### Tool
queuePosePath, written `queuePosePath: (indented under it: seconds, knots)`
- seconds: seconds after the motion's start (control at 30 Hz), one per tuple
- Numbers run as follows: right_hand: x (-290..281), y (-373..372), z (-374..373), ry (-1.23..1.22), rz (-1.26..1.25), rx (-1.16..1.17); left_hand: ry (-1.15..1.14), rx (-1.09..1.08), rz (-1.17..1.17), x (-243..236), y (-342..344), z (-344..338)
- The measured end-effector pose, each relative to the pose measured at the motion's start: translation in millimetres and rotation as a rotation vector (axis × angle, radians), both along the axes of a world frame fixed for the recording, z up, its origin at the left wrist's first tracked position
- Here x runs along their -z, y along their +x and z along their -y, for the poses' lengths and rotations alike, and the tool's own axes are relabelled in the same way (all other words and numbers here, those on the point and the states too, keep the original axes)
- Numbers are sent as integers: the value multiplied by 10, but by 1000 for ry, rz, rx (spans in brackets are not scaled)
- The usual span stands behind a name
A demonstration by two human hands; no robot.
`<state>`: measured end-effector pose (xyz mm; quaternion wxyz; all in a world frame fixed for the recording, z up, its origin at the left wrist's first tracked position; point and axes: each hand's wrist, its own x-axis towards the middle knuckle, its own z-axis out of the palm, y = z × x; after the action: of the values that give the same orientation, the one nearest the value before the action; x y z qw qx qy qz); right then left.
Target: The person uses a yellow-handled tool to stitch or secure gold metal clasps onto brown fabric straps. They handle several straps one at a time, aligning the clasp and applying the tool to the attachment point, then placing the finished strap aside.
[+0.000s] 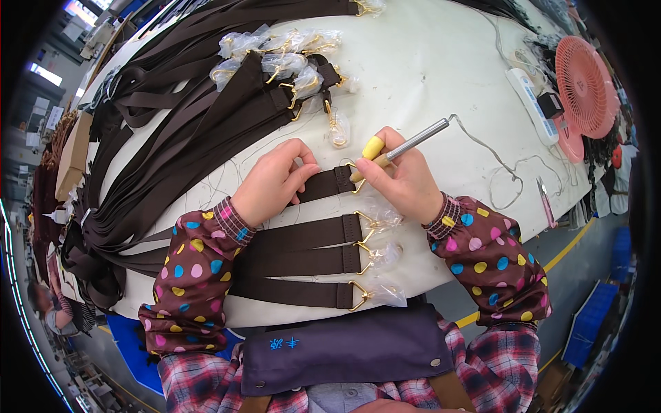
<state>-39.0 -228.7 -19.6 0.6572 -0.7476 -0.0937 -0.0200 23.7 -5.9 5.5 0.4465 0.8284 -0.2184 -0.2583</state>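
Note:
My left hand (273,180) is closed, its fingertips pinched at the dark brown webbing strap (320,187). A gold D-shaped ring with a clasp sits at that strap's stitched end, partly hidden by my right fingers. My right hand (406,180) grips a corded pen-shaped tool (421,136) with a metal barrel and a tan section pointing down at the ring. A yellow finger cot (373,147) covers one right fingertip. Nearer me lie more straps (303,259), side by side, with gold rings and plastic-wrapped clasps (385,256) toward the right.
A heap of brown straps (186,148) with wrapped gold hardware covers the table's left and back. On the right are a pink fan (585,86), a white power strip (533,107), a grey cord and pink-handled snips (546,203). The table's edge curves in front of me.

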Motion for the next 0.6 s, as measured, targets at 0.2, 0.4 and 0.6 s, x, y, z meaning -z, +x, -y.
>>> queuePosePath:
  seconds: [0.2, 0.4, 0.6]
  knots:
    - [-90, -14, 11, 0, -107, -57, -388, -59, -198, 118, -114, -54]
    - [-30, -4, -11, 44, -2, -12, -349, -176, -302, 158, -12, -137]
    - [-42, 9, 34, 23, 26, 33, 592, -271, 1097, -2, 177, -394]
